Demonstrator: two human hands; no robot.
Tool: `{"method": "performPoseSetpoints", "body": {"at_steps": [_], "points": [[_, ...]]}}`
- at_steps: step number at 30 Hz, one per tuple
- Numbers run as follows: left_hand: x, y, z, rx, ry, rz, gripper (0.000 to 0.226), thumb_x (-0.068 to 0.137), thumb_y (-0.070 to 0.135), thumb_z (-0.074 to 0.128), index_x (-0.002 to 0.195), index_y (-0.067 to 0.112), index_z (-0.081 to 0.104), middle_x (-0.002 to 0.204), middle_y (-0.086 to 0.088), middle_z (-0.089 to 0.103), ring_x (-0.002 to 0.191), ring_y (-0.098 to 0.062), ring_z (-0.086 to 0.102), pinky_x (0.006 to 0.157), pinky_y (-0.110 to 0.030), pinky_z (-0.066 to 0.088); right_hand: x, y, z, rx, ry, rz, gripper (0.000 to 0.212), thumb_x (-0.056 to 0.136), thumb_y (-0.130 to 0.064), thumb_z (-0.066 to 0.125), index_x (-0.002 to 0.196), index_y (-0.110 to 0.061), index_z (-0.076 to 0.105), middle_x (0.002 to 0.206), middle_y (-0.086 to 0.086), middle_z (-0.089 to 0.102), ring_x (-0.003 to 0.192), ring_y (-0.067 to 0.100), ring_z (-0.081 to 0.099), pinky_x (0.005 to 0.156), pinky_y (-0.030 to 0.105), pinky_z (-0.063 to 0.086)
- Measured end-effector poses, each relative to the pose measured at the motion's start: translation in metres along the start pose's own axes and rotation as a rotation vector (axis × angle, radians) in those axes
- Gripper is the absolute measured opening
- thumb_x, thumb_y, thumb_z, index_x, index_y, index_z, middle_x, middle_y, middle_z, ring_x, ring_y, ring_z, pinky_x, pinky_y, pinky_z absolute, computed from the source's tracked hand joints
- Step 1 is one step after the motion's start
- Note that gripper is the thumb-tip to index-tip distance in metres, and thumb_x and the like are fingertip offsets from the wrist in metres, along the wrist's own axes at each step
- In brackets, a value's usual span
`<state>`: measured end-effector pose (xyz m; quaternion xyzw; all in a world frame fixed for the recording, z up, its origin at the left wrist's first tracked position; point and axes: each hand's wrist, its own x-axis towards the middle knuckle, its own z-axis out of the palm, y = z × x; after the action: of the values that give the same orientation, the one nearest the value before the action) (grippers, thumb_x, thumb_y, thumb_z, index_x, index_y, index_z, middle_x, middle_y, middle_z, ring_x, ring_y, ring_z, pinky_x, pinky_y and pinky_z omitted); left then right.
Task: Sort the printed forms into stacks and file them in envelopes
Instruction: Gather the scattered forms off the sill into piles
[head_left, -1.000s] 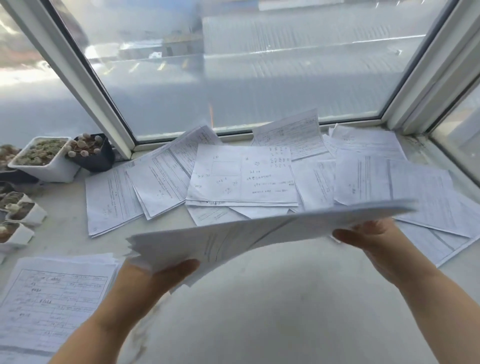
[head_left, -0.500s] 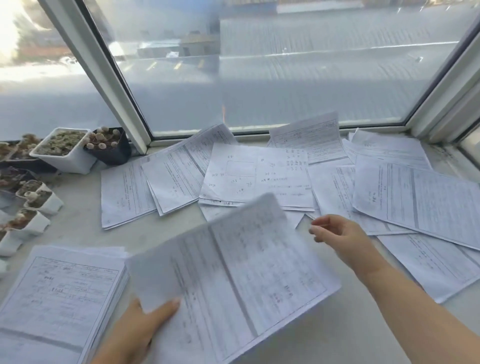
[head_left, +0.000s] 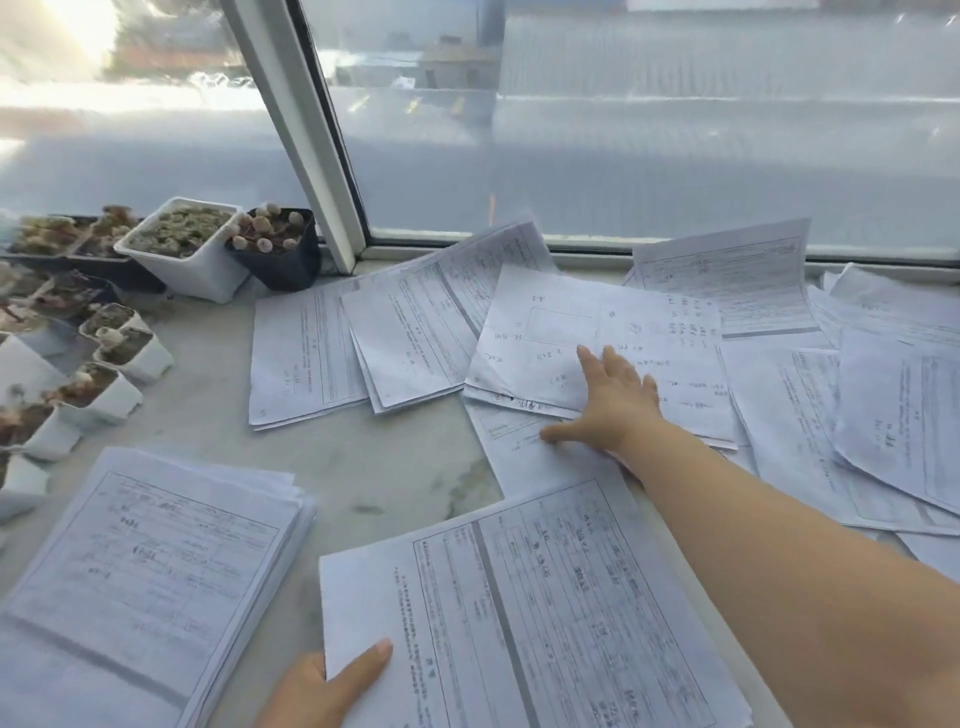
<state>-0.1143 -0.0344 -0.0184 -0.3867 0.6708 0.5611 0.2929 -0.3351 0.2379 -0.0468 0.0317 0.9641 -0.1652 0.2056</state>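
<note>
Right hand (head_left: 615, 402) flat on scattered forms (head_left: 597, 343)

Thick stack of printed forms (head_left: 140, 582) lies flat at near left of the tabletop, edges slightly fanned, top sheet a ruled table with handwriting. Second bundle of forms (head_left: 524, 623) lies at near centre, tilted, gridded top sheet face up. Loose forms (head_left: 410, 338) are spread overlapping across the far side under the window, face up at mixed angles. One sheet with sparse handwriting (head_left: 597, 332) tops the middle pile. More overlapping sheets (head_left: 883, 405) at right.
</note>
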Motion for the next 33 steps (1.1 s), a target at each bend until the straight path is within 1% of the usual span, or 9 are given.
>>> {"method": "performPoseSetpoints", "body": {"at_steps": [3, 8, 13, 17, 21, 26, 29, 32, 33], "points": [[0.010, -0.008, -0.005, 0.019, -0.037, 0.015, 0.015, 0.077, 0.020, 0.077, 0.063, 0.014, 0.078, 0.073, -0.004, 0.075, 0.063, -0.010, 0.070, 0.058, -0.022, 0.048, 0.016, 0.000, 0.008, 0.051, 0.073, 0.074, 0.107, 0.069, -0.068, 0.066, 0.153, -0.029, 0.011, 0.161, 0.000, 0.003, 0.148, 0.023, 0.004, 0.117, 0.050, 0.007], [0.009, -0.012, -0.003, 0.011, -0.015, 0.047, 0.017, 0.079, 0.019, 0.076, 0.062, 0.024, 0.078, 0.076, -0.002, 0.075, 0.073, -0.015, 0.071, 0.062, -0.024, 0.049, 0.017, -0.001, 0.021, -0.346, 0.277, -0.098, 0.081, 0.086, -0.074, 0.034, 0.145, -0.018, 0.027, 0.141, 0.013, 0.035, 0.125, 0.030, 0.037, 0.094, 0.041, 0.038], [0.013, -0.012, -0.005, 0.026, -0.038, 0.037, 0.017, 0.080, 0.019, 0.074, 0.064, 0.022, 0.078, 0.076, -0.003, 0.075, 0.067, -0.011, 0.071, 0.058, -0.020, 0.049, 0.023, -0.001, 0.010, -0.521, 0.287, -0.186, 0.056, 0.099, -0.051, 0.036, 0.140, -0.014, 0.030, 0.117, 0.010, 0.050, 0.101, 0.028, 0.053, 0.067, 0.032, 0.037], [0.018, -0.012, -0.009, 0.024, -0.077, -0.004, 0.009, 0.079, 0.018, 0.077, 0.071, 0.012, 0.079, 0.080, -0.007, 0.075, 0.070, -0.017, 0.072, 0.060, -0.024, 0.051, 0.020, 0.012, 0.001, -0.380, 0.289, -0.241, 0.067, 0.091, -0.009, 0.042, 0.151, -0.024, 0.016, 0.121, 0.006, 0.054, 0.089, 0.028, 0.059, 0.068, 0.032, 0.043], [0.029, 0.000, -0.010, -0.081, -0.175, 0.006, 0.016, 0.088, 0.011, 0.065, 0.096, 0.001, 0.074, 0.092, -0.019, 0.073, 0.080, -0.030, 0.072, 0.060, -0.031, 0.057, -0.011, 0.024, -0.007, -0.032, 0.354, -0.295, 0.041, 0.096, -0.009, 0.046, 0.132, -0.024, 0.057, 0.125, 0.003, 0.059, 0.100, 0.032, 0.061, 0.082, 0.035, 0.047], [0.040, 0.026, 0.003, -0.359, -0.183, -0.028, 0.048, 0.092, 0.042, 0.049, 0.112, 0.003, 0.067, 0.106, -0.021, 0.070, 0.095, -0.037, 0.068, 0.084, -0.046, 0.050, -0.108, -0.006, 0.022, -0.296, 0.311, -0.703, 0.039, 0.051, 0.001, 0.077, 0.084, -0.018, 0.069, 0.081, 0.000, 0.058, 0.053, 0.021, 0.055, 0.037, 0.025, 0.038], [0.045, 0.034, 0.000, -0.466, -0.194, -0.009, 0.068, 0.096, 0.053, 0.027, 0.127, 0.001, 0.057, 0.127, -0.032, 0.054, 0.083, -0.028, 0.071, 0.076, -0.033, 0.053, -0.159, -0.016, 0.062, -0.459, 0.182, -0.852, 0.040, 0.032, -0.024, 0.079, 0.070, -0.024, 0.067, 0.071, -0.008, 0.055, 0.046, 0.012, 0.049, 0.038, 0.023, 0.016], [0.034, 0.032, -0.006, -0.397, -0.275, -0.053, 0.063, 0.083, 0.044, 0.059, 0.126, -0.003, 0.057, 0.122, -0.031, 0.058, 0.092, -0.038, 0.067, 0.093, -0.045, 0.048, -0.182, -0.016, 0.095, -0.538, 0.200, -0.924, 0.020, 0.074, -0.042, 0.064, 0.061, -0.028, 0.067, 0.061, -0.012, 0.051, 0.039, 0.009, 0.034, 0.044, 0.020, 0.012], [0.030, 0.030, -0.007, -0.328, -0.312, -0.066, 0.059, 0.072, 0.032, 0.073, 0.121, 0.001, 0.062, 0.117, -0.027, 0.063, 0.100, -0.042, 0.065, 0.098, -0.053, 0.045, -0.183, -0.013, 0.103, -0.516, 0.238, -0.922, 0.041, 0.092, -0.036, 0.042, 0.059, -0.028, 0.065, 0.059, -0.012, 0.048, 0.040, 0.010, 0.029, 0.045, 0.020, 0.012]]}}
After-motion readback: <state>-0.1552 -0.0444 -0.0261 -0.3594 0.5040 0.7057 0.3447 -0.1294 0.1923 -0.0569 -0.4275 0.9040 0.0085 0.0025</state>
